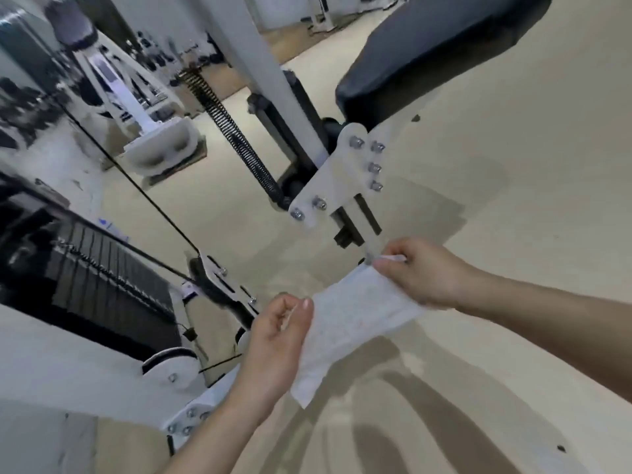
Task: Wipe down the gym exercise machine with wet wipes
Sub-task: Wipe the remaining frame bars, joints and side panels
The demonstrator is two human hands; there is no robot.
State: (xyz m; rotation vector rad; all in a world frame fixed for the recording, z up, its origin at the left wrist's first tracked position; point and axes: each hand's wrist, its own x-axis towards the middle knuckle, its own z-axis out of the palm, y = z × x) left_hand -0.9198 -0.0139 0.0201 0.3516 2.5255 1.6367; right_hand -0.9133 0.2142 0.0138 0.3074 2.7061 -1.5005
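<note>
A white wet wipe (352, 323) hangs spread between my two hands, low in the middle of the view. My left hand (277, 343) pinches its left edge between thumb and fingers. My right hand (420, 271) grips its upper right corner. Just above the wipe is the gym machine's white bolted bracket plate (338, 179), joined to a white upright post (260, 59). A black padded seat (427, 53) sits at the top right. The wipe is close below the bracket; I cannot tell whether it touches it.
A black weight stack (102, 275) with a cable (136, 186) and white pulley housing (174, 367) stands at the left. A long black spring (236, 131) runs beside the post. Other white machines (136, 107) stand at the back left. Beige floor (513, 200) lies to the right.
</note>
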